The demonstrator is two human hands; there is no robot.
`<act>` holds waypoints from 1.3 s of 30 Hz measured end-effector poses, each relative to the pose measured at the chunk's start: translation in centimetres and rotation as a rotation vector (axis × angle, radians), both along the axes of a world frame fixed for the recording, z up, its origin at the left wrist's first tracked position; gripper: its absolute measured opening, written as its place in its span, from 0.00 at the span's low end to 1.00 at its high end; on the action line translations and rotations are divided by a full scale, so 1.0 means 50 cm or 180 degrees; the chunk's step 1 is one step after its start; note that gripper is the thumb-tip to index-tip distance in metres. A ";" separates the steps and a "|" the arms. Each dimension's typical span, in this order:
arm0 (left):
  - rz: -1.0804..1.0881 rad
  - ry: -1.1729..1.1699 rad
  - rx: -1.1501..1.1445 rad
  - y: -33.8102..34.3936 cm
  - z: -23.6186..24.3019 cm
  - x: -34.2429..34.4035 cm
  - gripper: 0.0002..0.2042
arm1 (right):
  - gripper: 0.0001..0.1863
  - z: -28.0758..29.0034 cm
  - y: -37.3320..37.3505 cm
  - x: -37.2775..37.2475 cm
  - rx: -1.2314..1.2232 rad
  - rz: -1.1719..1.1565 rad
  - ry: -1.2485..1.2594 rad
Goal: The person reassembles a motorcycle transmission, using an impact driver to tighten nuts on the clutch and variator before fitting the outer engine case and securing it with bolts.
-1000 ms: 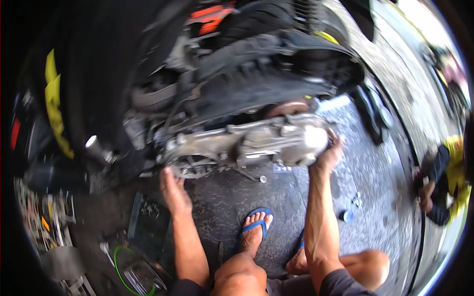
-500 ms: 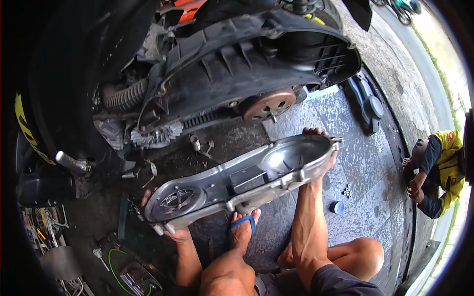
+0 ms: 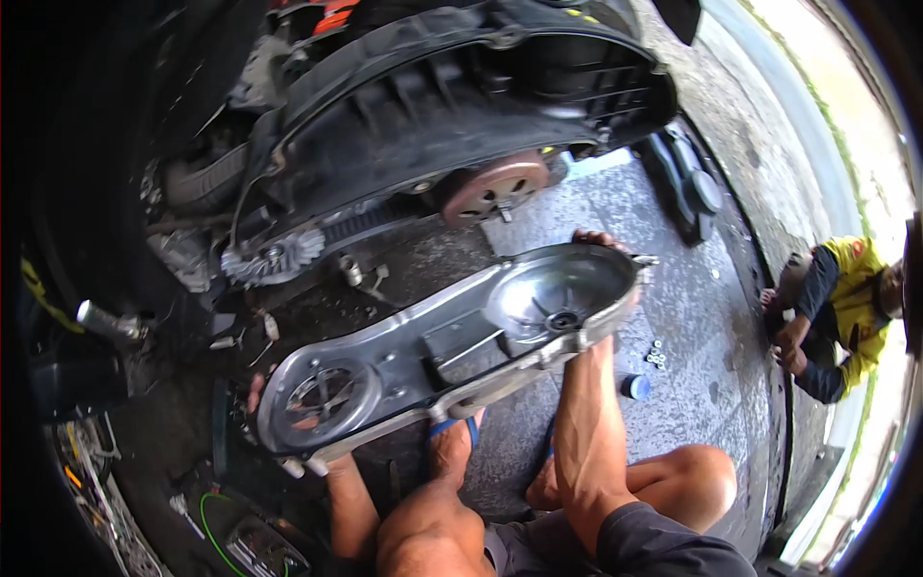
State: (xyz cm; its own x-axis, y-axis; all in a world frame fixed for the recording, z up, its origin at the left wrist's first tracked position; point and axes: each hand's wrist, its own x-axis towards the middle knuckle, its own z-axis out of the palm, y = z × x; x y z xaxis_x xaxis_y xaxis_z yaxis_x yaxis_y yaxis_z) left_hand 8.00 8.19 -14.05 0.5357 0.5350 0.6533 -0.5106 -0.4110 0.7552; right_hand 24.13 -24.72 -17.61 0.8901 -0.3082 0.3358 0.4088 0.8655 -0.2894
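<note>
A long silver metal scooter transmission cover (image 3: pixel 411 348) is held up in front of me, its hollow inner side facing me. My left hand (image 3: pixel 256 394) is closed round its left end, beside the round grille opening; the palm is hidden behind the metal. At the far right end my right hand (image 3: pixel 596 238) grips the rim, with fingertips curled over the upper edge. Beyond the cover is the scooter's open black drive housing (image 3: pixel 413 125), with a finned pulley (image 3: pixel 274 258), a dark belt (image 3: pixel 370 224) and a rusty clutch drum (image 3: pixel 495 188) exposed.
On the floor right of my forearm are a blue cap (image 3: pixel 636 387) and several small rollers (image 3: pixel 656 355). A black plastic cover (image 3: pixel 685 188) lies farther back. A socket tool (image 3: pixel 354 271) sits below the belt. Another person in a yellow-and-dark jacket (image 3: pixel 846 308) crouches at right.
The cover has tipped so its inside faces me more fully, and both hands have kept their grip. The whole view has shifted, so the surroundings appear farther left.
</note>
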 end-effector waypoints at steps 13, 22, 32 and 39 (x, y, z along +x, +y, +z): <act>0.0173 0.0150 -0.0116 0.008 -0.010 -0.011 0.34 | 0.15 0.010 0.008 -0.002 0.0562 0.0087 0.0678; 0.0132 -0.0011 0.0202 0.015 -0.006 -0.012 0.36 | 0.14 0.016 0.016 -0.004 0.0836 0.0126 0.0741; -0.0076 0.0340 -0.0391 0.003 0.013 -0.004 0.33 | 0.22 -0.055 -0.028 -0.020 -0.1474 -0.0763 0.1005; 0.0538 0.0783 0.0587 0.054 -0.018 -0.025 0.40 | 0.23 -0.097 -0.026 -0.022 -0.2648 -0.1182 0.0534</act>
State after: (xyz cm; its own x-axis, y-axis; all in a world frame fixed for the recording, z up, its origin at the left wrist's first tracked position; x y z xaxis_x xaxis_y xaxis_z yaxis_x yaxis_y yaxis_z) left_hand 6.74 10.88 -14.98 0.6031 0.5144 0.6096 -0.2357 -0.6152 0.7523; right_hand 23.02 -26.00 -22.48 0.8395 -0.3007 0.4525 0.5148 0.1743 -0.8394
